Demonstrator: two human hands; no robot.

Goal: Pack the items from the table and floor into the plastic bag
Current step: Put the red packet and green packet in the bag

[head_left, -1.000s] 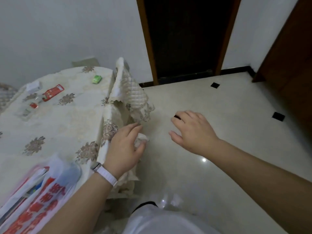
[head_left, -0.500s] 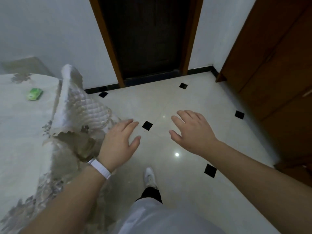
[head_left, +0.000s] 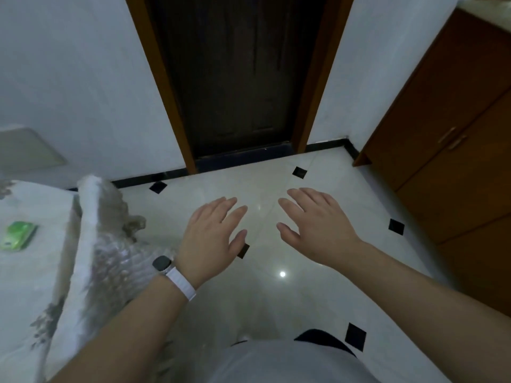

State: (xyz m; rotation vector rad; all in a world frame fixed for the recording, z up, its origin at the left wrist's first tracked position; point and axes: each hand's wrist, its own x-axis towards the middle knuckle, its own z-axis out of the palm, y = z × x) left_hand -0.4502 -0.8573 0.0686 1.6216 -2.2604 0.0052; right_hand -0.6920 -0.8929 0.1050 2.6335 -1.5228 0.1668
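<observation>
Head camera looks down at two hands. The left hand point(head_left: 213, 239) and the right hand point(head_left: 315, 230) are both spread flat and hold nothing, up in the air above the floor point(head_left: 276, 299). A green pack point(head_left: 18, 234) lies on the table point(head_left: 27, 286), far off to the left, well apart from both hands. It looks small, light and a bit squashy, so I think pinching its long sides would work. No bag shows. A soft cloth point(head_left: 105, 244) covers the table, one corner flipped up. The floor is shiny and may be slippery. A dark door point(head_left: 237, 78) and a brown cupboard point(head_left: 456, 161) stand behind.
</observation>
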